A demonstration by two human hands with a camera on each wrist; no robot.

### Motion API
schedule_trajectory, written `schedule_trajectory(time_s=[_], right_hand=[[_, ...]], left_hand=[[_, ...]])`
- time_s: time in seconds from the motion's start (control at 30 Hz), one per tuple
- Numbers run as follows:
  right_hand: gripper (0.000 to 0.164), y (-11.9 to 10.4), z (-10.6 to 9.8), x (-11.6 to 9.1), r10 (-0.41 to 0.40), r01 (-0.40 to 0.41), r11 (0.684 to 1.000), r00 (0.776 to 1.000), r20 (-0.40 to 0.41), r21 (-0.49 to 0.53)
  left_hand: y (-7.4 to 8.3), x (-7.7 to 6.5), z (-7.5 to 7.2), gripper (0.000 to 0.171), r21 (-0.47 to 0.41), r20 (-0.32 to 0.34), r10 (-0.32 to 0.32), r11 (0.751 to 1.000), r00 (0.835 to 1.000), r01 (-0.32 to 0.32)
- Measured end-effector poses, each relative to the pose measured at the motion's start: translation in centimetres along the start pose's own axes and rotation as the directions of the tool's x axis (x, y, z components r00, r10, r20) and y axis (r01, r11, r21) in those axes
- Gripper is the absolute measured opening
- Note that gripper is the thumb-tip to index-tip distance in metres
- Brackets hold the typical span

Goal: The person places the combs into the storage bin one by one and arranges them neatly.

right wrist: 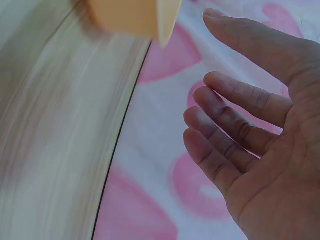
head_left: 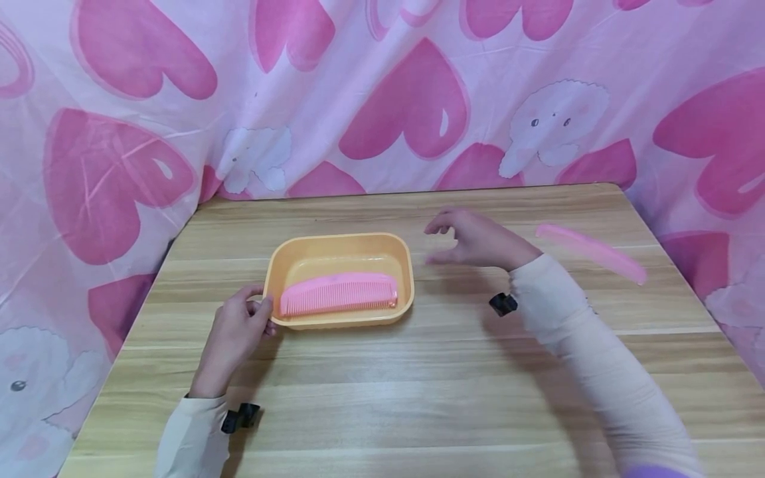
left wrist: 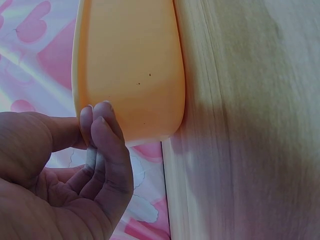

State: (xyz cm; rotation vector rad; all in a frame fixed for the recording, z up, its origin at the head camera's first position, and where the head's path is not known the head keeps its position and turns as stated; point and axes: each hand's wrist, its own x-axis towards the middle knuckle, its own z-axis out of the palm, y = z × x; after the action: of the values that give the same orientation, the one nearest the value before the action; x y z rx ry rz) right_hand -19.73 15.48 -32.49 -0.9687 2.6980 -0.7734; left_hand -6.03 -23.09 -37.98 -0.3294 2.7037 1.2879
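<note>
A shallow yellow-orange plastic tray (head_left: 340, 244) with rounded corners sits on the wooden table. Inside it lies a pink comb (head_left: 339, 292), teeth toward the front. My left hand (head_left: 236, 330) pinches the tray's left rim between thumb and fingers; in the left wrist view the fingertips (left wrist: 106, 125) press the outer wall. To the right of the tray, my right hand (head_left: 478, 240) is held above the table with thumb and fingers spread apart and nothing between them. The right wrist view shows its palm and relaxed fingers (right wrist: 225, 145), with the tray's edge beyond them.
A second pink comb (head_left: 592, 252) lies on the table (head_left: 382, 398) at the right, beyond my right wrist. Behind the table hangs a pink curtain (head_left: 406, 99) with hearts. Small black clips (head_left: 503, 304) stick out from both sleeves.
</note>
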Motion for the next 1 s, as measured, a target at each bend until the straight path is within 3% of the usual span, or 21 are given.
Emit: schedule_trajectory(time_s=[0.33,0.57,1.0], right_hand=[[0.054,4.7,-1.7,-4.2,0.178,-0.179,0.984,0.984,-0.017,-0.017],[0.062,8.0,-2.4,-7.1,0.297,-0.297,0.955,0.955,-0.021,-0.01],[0.07,13.7,-4.0,-11.5,0.388,-0.39,0.919,0.921,-0.039,-0.055]], left_hand=[[0.0,0.0,0.0,0.046,-0.001,-0.002,0.004,1.0,1.0,-0.004],[0.0,0.0,0.0,0.046,-0.003,0.0,-0.009,1.0,1.0,0.009],[-0.1,0.0,0.0,0.048,-0.007,-0.001,0.001,1.0,1.0,-0.001]])
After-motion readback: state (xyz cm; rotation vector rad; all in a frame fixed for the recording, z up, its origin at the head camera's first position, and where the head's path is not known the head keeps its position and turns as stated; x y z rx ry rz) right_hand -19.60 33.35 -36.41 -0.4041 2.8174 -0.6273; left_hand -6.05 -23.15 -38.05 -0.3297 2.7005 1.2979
